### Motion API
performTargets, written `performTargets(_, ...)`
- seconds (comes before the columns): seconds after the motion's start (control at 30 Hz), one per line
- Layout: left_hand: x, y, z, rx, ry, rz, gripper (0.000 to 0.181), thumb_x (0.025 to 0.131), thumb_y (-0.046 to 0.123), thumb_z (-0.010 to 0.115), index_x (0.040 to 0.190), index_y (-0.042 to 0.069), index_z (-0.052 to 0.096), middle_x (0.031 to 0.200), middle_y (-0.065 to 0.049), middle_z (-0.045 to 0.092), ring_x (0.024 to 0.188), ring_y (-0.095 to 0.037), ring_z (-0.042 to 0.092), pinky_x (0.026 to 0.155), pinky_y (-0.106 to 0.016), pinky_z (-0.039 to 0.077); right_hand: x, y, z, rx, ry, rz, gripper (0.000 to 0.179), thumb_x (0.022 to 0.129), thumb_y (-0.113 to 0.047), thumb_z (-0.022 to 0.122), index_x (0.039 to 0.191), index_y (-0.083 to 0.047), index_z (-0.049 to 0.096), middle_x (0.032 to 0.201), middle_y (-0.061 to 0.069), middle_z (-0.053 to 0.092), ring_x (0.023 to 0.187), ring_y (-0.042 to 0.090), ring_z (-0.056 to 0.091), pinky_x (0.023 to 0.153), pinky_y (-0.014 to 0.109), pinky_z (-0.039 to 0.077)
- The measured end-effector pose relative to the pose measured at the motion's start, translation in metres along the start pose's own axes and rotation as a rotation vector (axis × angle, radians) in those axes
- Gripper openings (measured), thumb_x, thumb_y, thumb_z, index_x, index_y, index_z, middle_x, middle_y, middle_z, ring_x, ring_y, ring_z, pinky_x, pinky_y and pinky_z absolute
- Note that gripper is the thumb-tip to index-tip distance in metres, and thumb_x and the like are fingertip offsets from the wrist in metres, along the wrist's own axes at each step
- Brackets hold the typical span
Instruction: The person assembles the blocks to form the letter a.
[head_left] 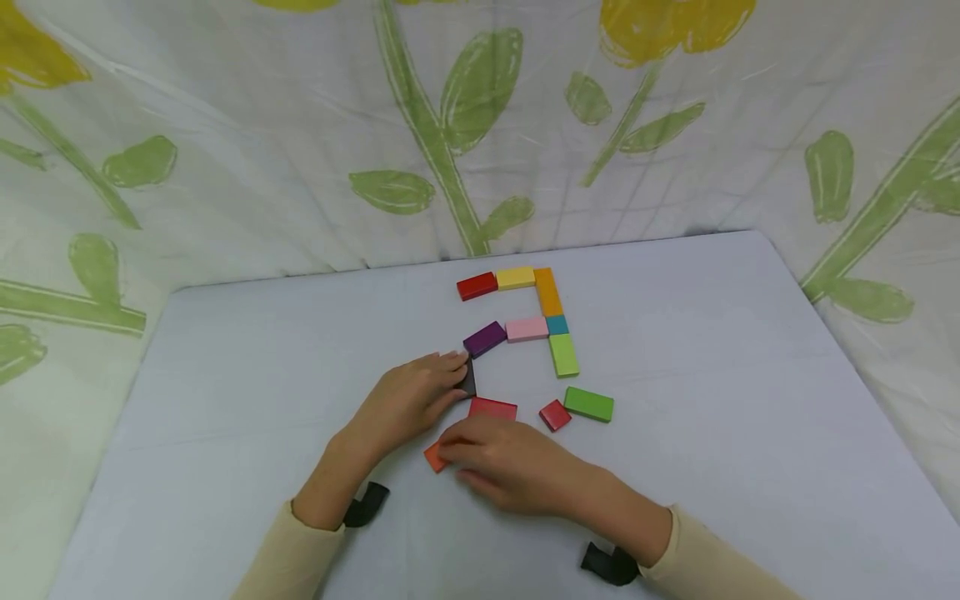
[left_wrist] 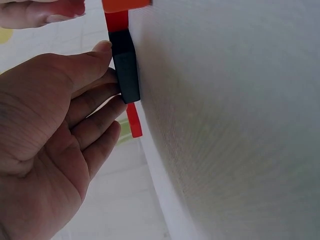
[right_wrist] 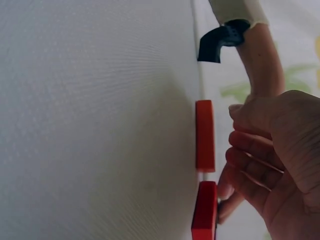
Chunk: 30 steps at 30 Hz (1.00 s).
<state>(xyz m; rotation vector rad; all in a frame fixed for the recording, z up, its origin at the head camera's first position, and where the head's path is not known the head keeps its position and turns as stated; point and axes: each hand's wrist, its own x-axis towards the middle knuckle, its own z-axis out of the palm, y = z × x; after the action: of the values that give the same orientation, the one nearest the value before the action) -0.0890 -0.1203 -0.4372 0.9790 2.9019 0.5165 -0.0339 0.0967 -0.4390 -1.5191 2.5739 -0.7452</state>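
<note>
The left hand (head_left: 408, 392) pinches a black block (left_wrist: 126, 67) lying on the table, its thumb at one end and fingertips at the other. Just above the table, the right hand (head_left: 517, 462) hovers with loosely bent fingers over an orange-red block (head_left: 435, 456). A gap shows between those fingers and the orange-red block (right_wrist: 205, 136) in the right wrist view. Between the hands lies a red block (head_left: 492, 407), partly covered by the right hand. A purple block (head_left: 485, 338) sits just beyond the left fingertips, its corner near a pink block (head_left: 527, 329).
Farther back, a dark red block (head_left: 477, 286), a yellow block (head_left: 515, 277), an orange block (head_left: 548, 292), a teal block (head_left: 557, 324) and a lime block (head_left: 564, 356) form a bent line. A small red block (head_left: 555, 415) touches a green block (head_left: 588, 404) at the right. Flowered cloth hangs behind the white table (head_left: 712, 333).
</note>
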Motion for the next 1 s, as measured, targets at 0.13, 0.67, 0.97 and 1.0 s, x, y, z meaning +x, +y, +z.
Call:
performTargets(0.13, 0.000, 0.000, 0.000, -0.003, -0.003, -0.001, 0.043, 0.098, 0.024, 0.077, 0.137, 0.007, 0.071, 0.143, -0.009, 0.070, 0.135, -0.027, 0.067, 0.115, -0.044, 0.053, 0.002, 0.000, 0.005, 0.002, -0.020, 0.010, 0.032, 0.102, -0.022, 0.071, 0.134, -0.015, 0.072, 0.134, -0.004, 0.069, 0.128, 0.012, 0.064, 0.113, 0.026, 0.053)
performTargets(0.67, -0.001, 0.000, 0.000, -0.017, -0.006, -0.016, 0.045, 0.098, 0.025, 0.077, 0.139, 0.009, 0.070, 0.145, -0.008, 0.069, 0.136, -0.028, 0.067, 0.113, -0.045, 0.055, 0.003, -0.001, 0.009, -0.100, -0.072, 0.039, 0.040, 0.104, -0.027, 0.069, 0.142, -0.015, 0.067, 0.145, 0.000, 0.064, 0.136, 0.014, 0.061, 0.117, 0.029, 0.051)
performTargets(0.97, 0.000, 0.000, 0.000, -0.024, -0.008, -0.020, 0.045, 0.098, 0.024, 0.078, 0.139, 0.009, 0.070, 0.145, -0.008, 0.069, 0.136, -0.029, 0.066, 0.113, -0.045, 0.055, 0.002, -0.001, 0.012, -0.138, -0.048, 0.037, 0.037, 0.105, -0.023, 0.068, 0.140, -0.014, 0.068, 0.139, -0.001, 0.067, 0.131, 0.013, 0.062, 0.115, 0.026, 0.052)
performTargets(1.0, 0.000, 0.000, 0.000, -0.023, -0.008, -0.018, 0.045, 0.098, 0.024, 0.078, 0.139, 0.008, 0.070, 0.145, -0.009, 0.069, 0.136, -0.029, 0.066, 0.113, -0.045, 0.055, 0.003, -0.001, 0.012, -0.145, -0.044, 0.032, 0.036, 0.105, -0.022, 0.068, 0.139, -0.014, 0.069, 0.138, -0.002, 0.067, 0.131, 0.013, 0.063, 0.115, 0.026, 0.052)
